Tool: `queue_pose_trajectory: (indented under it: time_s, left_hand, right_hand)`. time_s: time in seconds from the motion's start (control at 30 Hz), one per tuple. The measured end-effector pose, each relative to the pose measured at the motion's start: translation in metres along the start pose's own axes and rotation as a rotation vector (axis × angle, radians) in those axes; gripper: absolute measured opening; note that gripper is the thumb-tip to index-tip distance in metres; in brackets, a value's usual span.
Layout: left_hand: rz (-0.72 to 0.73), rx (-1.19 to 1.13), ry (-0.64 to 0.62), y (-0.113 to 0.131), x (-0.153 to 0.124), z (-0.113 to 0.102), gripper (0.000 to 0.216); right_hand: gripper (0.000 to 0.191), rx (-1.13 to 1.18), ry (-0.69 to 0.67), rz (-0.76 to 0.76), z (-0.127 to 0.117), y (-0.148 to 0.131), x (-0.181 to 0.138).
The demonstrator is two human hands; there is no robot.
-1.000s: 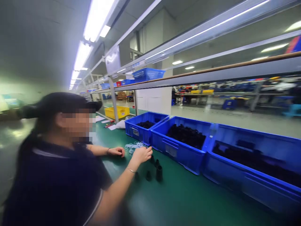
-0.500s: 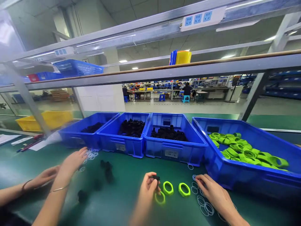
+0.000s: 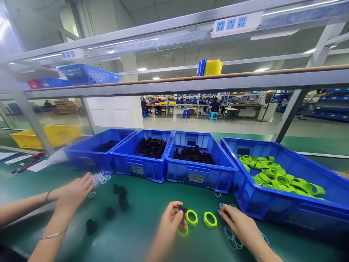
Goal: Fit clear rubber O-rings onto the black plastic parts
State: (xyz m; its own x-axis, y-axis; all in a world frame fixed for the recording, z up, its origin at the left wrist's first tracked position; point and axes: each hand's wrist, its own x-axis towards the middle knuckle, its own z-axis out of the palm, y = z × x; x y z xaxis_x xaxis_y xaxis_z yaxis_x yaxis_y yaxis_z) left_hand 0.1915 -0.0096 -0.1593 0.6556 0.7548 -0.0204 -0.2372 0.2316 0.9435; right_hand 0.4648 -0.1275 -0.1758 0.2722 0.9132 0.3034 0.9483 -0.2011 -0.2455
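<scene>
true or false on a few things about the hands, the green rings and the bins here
1. The person's left hand pinches a small black plastic part. True.
2. The person's right hand holds a green ring. False: its fingertips rest at the thin clear rings on the green mat.
3. Two bright green plastic rings lie on the mat between the two hands. True.
4. The rightmost blue plastic bin is full of black parts. False: it holds green rings.
5. A co-worker's hands are at far left. True.
</scene>
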Motion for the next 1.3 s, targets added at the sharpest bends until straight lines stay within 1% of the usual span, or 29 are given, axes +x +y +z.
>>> queue_pose_trajectory:
  time_s: [0.07, 0.23, 0.27, 0.4, 0.47, 0.6, 0.67, 0.77, 0.87, 0.93, 1.0, 1.1, 1.17, 1.23, 1.3]
  left_hand:
    - [0.001, 0.006, -0.027, 0.0, -0.001, 0.001, 0.069]
    - [-0.009, 0.004, -0.062, -0.001, -0.003, 0.0, 0.069]
    - [-0.009, 0.005, -0.067, -0.002, -0.003, 0.0, 0.068]
    - [-0.016, 0.008, -0.076, -0.005, -0.001, 0.001, 0.071]
    - [-0.015, 0.007, -0.066, -0.007, -0.001, 0.0, 0.073]
    - [0.005, 0.006, -0.061, -0.011, 0.002, -0.004, 0.069]
    - [0.016, -0.004, -0.056, -0.014, 0.004, -0.007, 0.068]
    - [0.035, -0.019, -0.052, -0.016, 0.006, -0.009, 0.065]
    - [0.025, -0.026, -0.039, -0.01, 0.003, -0.005, 0.065]
    - [0.005, -0.028, -0.04, -0.004, 0.001, -0.001, 0.066]
    - [-0.012, -0.026, -0.054, 0.002, -0.002, 0.002, 0.065]
    - [-0.032, -0.022, -0.067, 0.006, -0.004, 0.003, 0.066]
    - [-0.027, -0.026, -0.068, 0.005, -0.004, 0.002, 0.072]
    - [-0.013, -0.017, -0.061, 0.005, -0.004, 0.0, 0.067]
    - [0.002, 0.019, -0.035, 0.006, -0.004, -0.001, 0.052]
  right_hand:
    - [0.029, 0.027, 0.0, 0.037, -0.001, -0.001, 0.001]
    - [0.031, 0.062, 0.018, 0.014, -0.001, -0.001, 0.003]
    - [0.031, 0.038, 0.013, 0.045, -0.002, -0.001, 0.007]
    - [0.031, -0.126, -0.044, 0.261, -0.007, 0.004, 0.031]
    - [0.028, -0.19, -0.061, 0.308, -0.005, 0.007, 0.046]
    - [0.026, -0.267, -0.069, 0.324, 0.005, 0.009, 0.065]
    - [0.027, -0.279, -0.06, 0.332, 0.008, 0.009, 0.067]
    - [0.027, -0.245, -0.043, 0.331, 0.005, 0.009, 0.066]
    - [0.027, -0.157, -0.035, 0.294, -0.002, 0.002, 0.064]
    - [0.028, -0.071, -0.049, 0.217, -0.006, -0.014, 0.063]
    - [0.029, 0.066, -0.072, 0.083, -0.007, -0.039, 0.061]
    - [0.023, 0.267, -0.118, -0.125, -0.008, -0.082, 0.057]
    - [0.018, 0.342, -0.162, -0.212, -0.01, -0.104, 0.053]
    - [0.019, 0.418, -0.204, -0.251, -0.013, -0.117, 0.051]
    - [0.025, 0.521, -0.23, -0.242, -0.018, -0.123, 0.05]
